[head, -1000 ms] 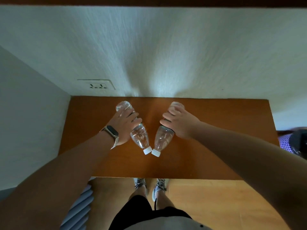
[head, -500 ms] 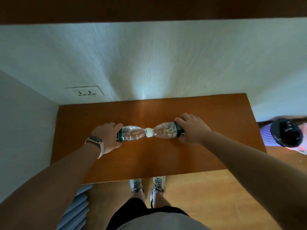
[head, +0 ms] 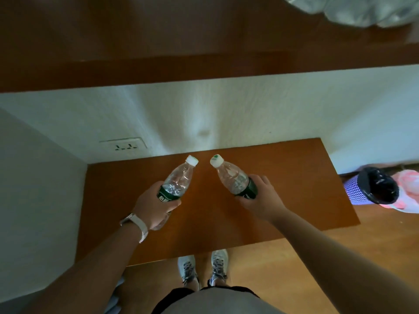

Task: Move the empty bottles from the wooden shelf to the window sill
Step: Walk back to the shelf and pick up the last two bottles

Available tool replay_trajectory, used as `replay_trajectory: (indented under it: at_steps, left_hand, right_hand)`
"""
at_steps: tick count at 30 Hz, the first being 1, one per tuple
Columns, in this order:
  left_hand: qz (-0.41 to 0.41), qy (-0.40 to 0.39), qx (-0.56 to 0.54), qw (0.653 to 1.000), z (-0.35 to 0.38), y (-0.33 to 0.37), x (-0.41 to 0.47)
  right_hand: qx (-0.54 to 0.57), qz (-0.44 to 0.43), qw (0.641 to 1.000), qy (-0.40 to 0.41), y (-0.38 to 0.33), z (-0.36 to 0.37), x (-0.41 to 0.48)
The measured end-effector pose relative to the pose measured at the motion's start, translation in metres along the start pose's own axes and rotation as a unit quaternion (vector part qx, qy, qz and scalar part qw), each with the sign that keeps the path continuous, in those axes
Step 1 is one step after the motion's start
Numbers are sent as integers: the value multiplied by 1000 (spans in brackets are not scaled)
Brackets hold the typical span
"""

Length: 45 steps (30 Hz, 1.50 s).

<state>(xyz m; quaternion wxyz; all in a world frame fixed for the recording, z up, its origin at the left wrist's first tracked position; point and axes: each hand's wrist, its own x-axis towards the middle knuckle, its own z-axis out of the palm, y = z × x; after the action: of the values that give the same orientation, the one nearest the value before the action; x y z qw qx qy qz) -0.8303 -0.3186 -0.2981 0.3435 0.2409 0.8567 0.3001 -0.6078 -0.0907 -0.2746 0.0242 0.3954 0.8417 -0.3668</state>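
Two clear plastic bottles with white caps and dark green labels are held above the wooden shelf point(head: 294, 189). My left hand point(head: 154, 206), with a watch on its wrist, grips the lower half of the left bottle point(head: 179, 180). My right hand point(head: 263, 198) grips the base of the right bottle point(head: 233, 177). Both bottles are tilted, caps pointing away from me toward the wall and leaning toward each other. They look empty.
A higher wooden board point(head: 158, 41) runs across the top, with crumpled silver material point(head: 362, 10) at its right end. A wall socket point(head: 125, 146) sits left of the shelf. A purple mesh bin point(head: 371, 189) with a black liner stands at the right. My shoes point(head: 204, 266) are on the wooden floor.
Both bottles were swung from lying cap to cap over the shelf to pointing caps away toward the wall. The view tilted up, showing the upper board.
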Motion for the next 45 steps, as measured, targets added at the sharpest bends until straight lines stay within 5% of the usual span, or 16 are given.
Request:
replay_trajectory:
  at_steps: [9,21,36,45]
  left_hand:
    - [24,-3,-221,975,-19,33,-22]
    - [57,10,-321,945,-42,52,-47]
    - [16,102,-374,922,-26,105,-56]
    - [-43,242,-384,890,0,132,-78]
  right_hand:
    - [164,26,986,35,-42,11,-23]
    - [307,5,951,27,-95,11,-40]
    - [347,-42,934,-79,-88,-29,9]
    - [299,-110,928,-192,-85,-45,40]
